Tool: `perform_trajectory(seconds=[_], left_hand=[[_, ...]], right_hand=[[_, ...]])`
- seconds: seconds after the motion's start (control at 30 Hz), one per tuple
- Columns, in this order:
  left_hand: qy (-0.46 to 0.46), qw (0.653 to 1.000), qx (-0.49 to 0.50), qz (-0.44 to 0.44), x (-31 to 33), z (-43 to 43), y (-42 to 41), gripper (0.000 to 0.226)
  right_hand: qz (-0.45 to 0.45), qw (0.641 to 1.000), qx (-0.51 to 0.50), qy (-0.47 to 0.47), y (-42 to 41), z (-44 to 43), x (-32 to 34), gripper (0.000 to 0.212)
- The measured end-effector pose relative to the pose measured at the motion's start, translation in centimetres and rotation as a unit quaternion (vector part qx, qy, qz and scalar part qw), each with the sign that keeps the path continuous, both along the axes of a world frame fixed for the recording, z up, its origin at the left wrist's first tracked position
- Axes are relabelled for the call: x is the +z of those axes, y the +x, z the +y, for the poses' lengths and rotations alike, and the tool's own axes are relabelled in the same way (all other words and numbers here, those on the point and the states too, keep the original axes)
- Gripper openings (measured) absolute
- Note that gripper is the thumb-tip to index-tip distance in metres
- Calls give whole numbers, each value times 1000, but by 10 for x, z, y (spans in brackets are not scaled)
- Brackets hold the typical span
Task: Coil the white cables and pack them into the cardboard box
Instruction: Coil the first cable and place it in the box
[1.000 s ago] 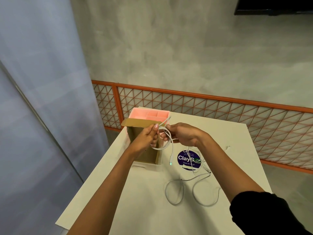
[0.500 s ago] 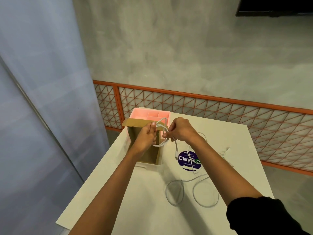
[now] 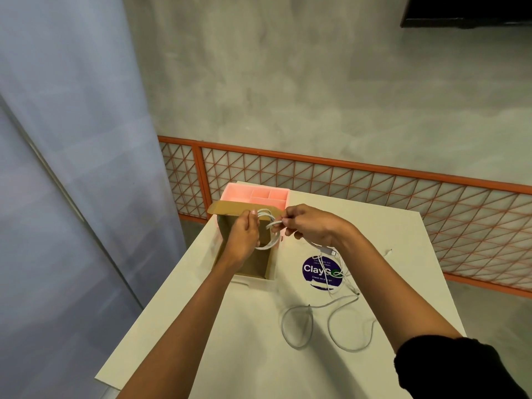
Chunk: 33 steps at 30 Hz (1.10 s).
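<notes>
My left hand (image 3: 243,237) curls its fingers (image 3: 253,213) round the coiled white cable (image 3: 272,244), holding the loops over the open cardboard box (image 3: 269,267) at the worktop's (image 3: 230,341) far left. My right hand (image 3: 311,226) pinches the coil's free end. A loose white cable (image 3: 283,325) sprawls near the purple sticker (image 3: 315,269). A pink tray (image 3: 259,194) stands behind the box.

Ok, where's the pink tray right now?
In the head view, the pink tray sits at the far left corner of the table, right behind the open cardboard box.
</notes>
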<state>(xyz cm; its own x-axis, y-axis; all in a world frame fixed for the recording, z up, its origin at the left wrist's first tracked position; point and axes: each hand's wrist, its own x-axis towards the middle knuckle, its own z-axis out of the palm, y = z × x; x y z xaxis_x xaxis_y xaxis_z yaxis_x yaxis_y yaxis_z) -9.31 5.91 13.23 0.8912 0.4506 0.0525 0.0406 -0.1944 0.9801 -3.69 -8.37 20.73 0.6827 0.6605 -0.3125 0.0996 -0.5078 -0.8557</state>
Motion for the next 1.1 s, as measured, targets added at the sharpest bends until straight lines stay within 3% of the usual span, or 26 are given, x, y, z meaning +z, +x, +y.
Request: perform_trajectory(seconds=[0.07, 0.2, 0.4, 0.7, 0.87, 1.0, 1.1], left_hand=[[-5, 1000, 0, -1, 0, -1, -1, 25], [-46, 999, -7, -23, 4, -1, -1, 26], [-66, 997, -15, -21, 3, -3, -1, 28], [-62, 997, -32, -27, -1, -3, -2, 28], [-81, 996, -22, -24, 1, -6, -2, 29], [-100, 994, -37, -30, 7, 1, -6, 33], [-74, 995, -50, -35, 5, 5, -9, 34]], right_hand=[[9, 1000, -12, 2, 0, 1, 2, 25], [-87, 994, -38, -56, 0, 2, -1, 38], [-156, 979, -68, -110, 3, 10, -6, 27], [-102, 978, 46, -178, -3, 14, 0, 27], [-71, 981, 69, -168, -13, 19, 4, 8], [-91, 978, 99, -159, -8, 16, -4, 38], [-108, 977, 120, -141, -4, 13, -5, 43]])
